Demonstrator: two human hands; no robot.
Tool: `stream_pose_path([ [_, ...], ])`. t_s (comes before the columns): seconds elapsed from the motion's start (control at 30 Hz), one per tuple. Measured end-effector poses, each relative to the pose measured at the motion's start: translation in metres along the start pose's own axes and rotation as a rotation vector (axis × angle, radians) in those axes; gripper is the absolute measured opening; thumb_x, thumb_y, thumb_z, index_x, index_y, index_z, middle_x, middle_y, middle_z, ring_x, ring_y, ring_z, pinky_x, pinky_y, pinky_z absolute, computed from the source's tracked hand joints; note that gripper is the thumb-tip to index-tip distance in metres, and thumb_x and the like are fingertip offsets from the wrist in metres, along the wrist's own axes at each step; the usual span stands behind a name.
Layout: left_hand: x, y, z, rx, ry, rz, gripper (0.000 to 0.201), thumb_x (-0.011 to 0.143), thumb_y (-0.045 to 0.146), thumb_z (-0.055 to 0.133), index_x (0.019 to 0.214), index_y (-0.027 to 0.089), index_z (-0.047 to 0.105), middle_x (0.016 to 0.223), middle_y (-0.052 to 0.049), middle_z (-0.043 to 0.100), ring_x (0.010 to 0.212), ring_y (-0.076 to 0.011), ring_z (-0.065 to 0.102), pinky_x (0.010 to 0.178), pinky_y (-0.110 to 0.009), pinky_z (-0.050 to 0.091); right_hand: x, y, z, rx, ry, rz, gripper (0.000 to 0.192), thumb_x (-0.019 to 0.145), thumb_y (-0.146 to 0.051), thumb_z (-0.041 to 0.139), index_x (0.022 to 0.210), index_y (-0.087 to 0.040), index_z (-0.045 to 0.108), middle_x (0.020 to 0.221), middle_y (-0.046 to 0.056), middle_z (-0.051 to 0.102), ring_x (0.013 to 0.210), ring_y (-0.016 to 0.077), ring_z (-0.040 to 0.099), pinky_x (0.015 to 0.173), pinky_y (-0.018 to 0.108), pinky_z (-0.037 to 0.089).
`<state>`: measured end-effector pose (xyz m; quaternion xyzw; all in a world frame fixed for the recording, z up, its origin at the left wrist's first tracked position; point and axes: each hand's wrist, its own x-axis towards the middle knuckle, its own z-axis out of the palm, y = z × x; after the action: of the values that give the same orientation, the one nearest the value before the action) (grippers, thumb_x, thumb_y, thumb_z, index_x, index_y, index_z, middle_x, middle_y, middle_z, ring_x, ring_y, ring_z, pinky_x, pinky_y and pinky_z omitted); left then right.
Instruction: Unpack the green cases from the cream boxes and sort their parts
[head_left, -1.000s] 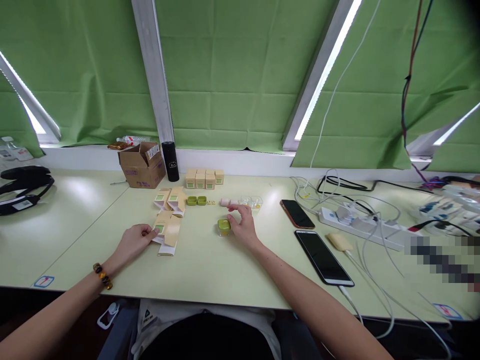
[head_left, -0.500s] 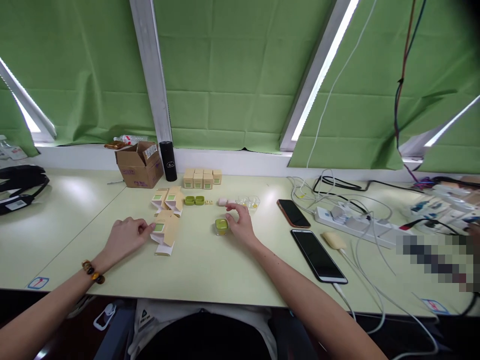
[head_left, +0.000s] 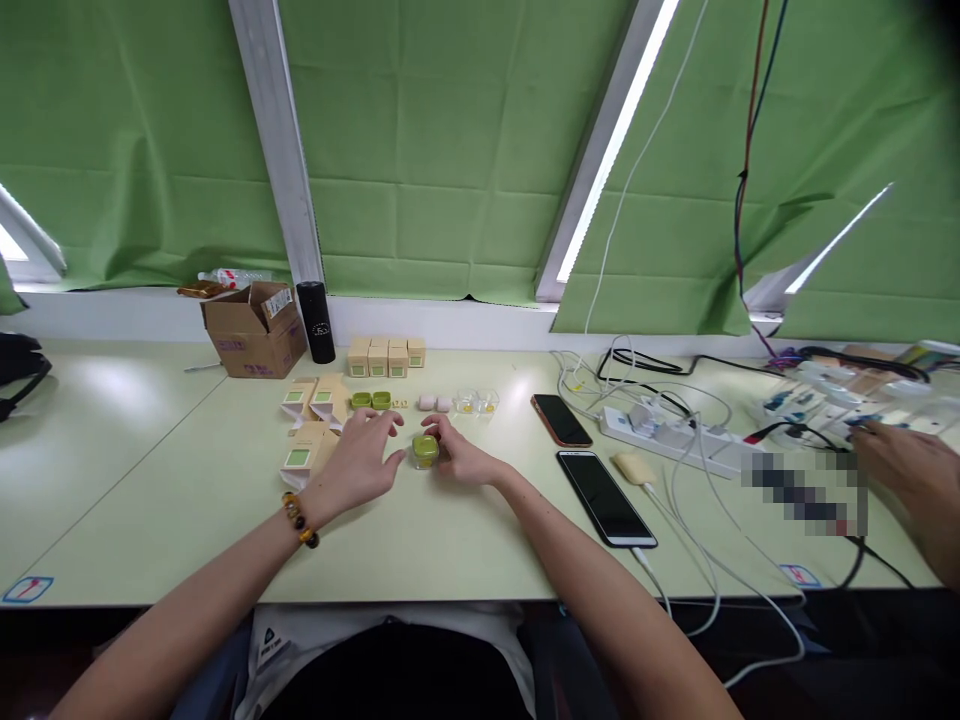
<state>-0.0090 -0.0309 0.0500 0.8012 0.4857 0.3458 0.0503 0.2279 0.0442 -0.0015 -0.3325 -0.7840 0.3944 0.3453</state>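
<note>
A small clear square jar with a green lid (head_left: 425, 449) stands on the table between my hands. My right hand (head_left: 466, 457) has its fingers and thumb at the jar's right side, gripping it there. On the other side, my left hand (head_left: 360, 458) is open, fingers spread, close to the jar but apart from it. Behind my left hand are opened small cartons (head_left: 298, 458) with green labels. Farther back sit two green lids (head_left: 372, 400), tiny yellowish pieces (head_left: 400, 404), two pale pink pieces (head_left: 433, 403) and two clear jars (head_left: 476, 402).
Closed small boxes (head_left: 386, 357), a cardboard box (head_left: 255, 335) and a black tumbler (head_left: 316, 322) stand at the back. To the right lie two phones (head_left: 606, 498), a white power bank (head_left: 632, 468) and a power strip (head_left: 671, 440) with cables. Another person's hand (head_left: 907, 480) is at far right.
My left hand has left the opened carton and moved right, close to the jar. My right hand has closed around the jar's right side. The view has turned slightly right.
</note>
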Motion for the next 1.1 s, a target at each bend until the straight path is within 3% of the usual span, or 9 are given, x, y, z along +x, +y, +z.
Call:
stream_pose_path([
  [0.13,0.011,-0.003,0.027,-0.124,-0.097,-0.027,0.044,0.079,0.017,0.069,0.122,0.027,0.062,0.115,-0.013,0.069,0.119,-0.0383,0.056,0.096,-0.053,0.050,0.000,0.001,0.005,0.011,0.013,0.017,0.066,0.062,-0.020,0.083,0.121,-0.027,0.054,0.103,0.000,0.067,0.085,0.0182,0.063,0.078,0.034,0.054],
  [0.23,0.016,-0.011,0.033,-0.211,-0.164,-0.039,0.056,0.075,0.009,0.064,0.128,0.026,0.059,0.131,-0.014,0.064,0.127,-0.0376,0.055,0.105,-0.056,0.048,0.002,0.002,0.006,0.088,-0.008,0.045,0.064,0.068,-0.023,0.082,0.124,-0.027,0.052,0.103,0.000,0.068,0.087,0.0181,0.064,0.077,0.034,0.054],
  [0.4,0.029,-0.020,0.035,-0.401,-0.217,-0.028,0.072,0.073,0.006,0.060,0.142,0.025,0.051,0.140,-0.014,0.059,0.121,-0.0306,0.061,0.099,-0.046,0.053,0.008,-0.001,0.006,0.341,0.076,0.050,0.060,0.072,-0.034,0.087,0.119,-0.027,0.050,0.097,-0.001,0.069,0.085,0.0180,0.067,0.073,0.034,0.057],
  [0.6,0.030,-0.014,0.046,-0.561,-0.065,-0.092,0.064,0.085,0.024,0.074,0.142,0.026,0.046,0.146,-0.014,0.054,0.121,-0.0274,0.060,0.095,-0.042,0.053,0.011,-0.011,0.010,0.577,0.193,0.050,0.060,0.074,-0.045,0.091,0.116,-0.029,0.051,0.095,-0.001,0.073,0.082,0.0194,0.073,0.070,0.036,0.062],
  [0.73,0.020,-0.008,0.054,-0.382,0.075,-0.090,0.067,0.085,0.035,0.081,0.141,0.025,0.045,0.141,-0.014,0.053,0.117,-0.0283,0.059,0.100,-0.046,0.052,0.011,-0.016,0.020,0.589,0.278,0.038,0.061,0.072,-0.048,0.093,0.114,-0.029,0.053,0.089,-0.002,0.072,0.077,0.0182,0.071,0.067,0.034,0.061],
  [0.87,0.014,-0.006,0.058,-0.321,0.179,-0.026,0.053,0.090,0.035,0.076,0.136,0.023,0.050,0.133,-0.014,0.057,0.119,-0.0296,0.058,0.105,-0.049,0.049,0.007,-0.023,0.029,0.562,0.334,-0.005,0.060,0.073,-0.051,0.092,0.116,-0.030,0.054,0.087,-0.003,0.068,0.078,0.0185,0.070,0.070,0.035,0.060],
  [0.97,0.018,-0.009,0.061,-0.585,0.223,-0.165,0.052,0.092,0.043,0.075,0.135,0.022,0.053,0.130,-0.014,0.062,0.113,-0.0265,0.062,0.102,-0.045,0.052,0.003,-0.030,0.028,0.567,0.329,-0.075,0.052,0.084,-0.057,0.081,0.119,-0.030,0.054,0.089,-0.001,0.069,0.082,0.0199,0.071,0.081,0.040,0.061],
  [1.1,0.025,-0.017,0.057,-1.216,0.153,-0.354,0.040,0.095,0.051,0.071,0.117,0.018,0.063,0.120,-0.014,0.071,0.105,-0.0239,0.070,0.101,-0.043,0.056,0.000,-0.033,0.022,0.542,0.390,-0.107,0.045,0.091,-0.059,0.074,0.120,-0.029,0.054,0.095,0.002,0.073,0.086,0.0216,0.071,0.081,0.040,0.058],
])
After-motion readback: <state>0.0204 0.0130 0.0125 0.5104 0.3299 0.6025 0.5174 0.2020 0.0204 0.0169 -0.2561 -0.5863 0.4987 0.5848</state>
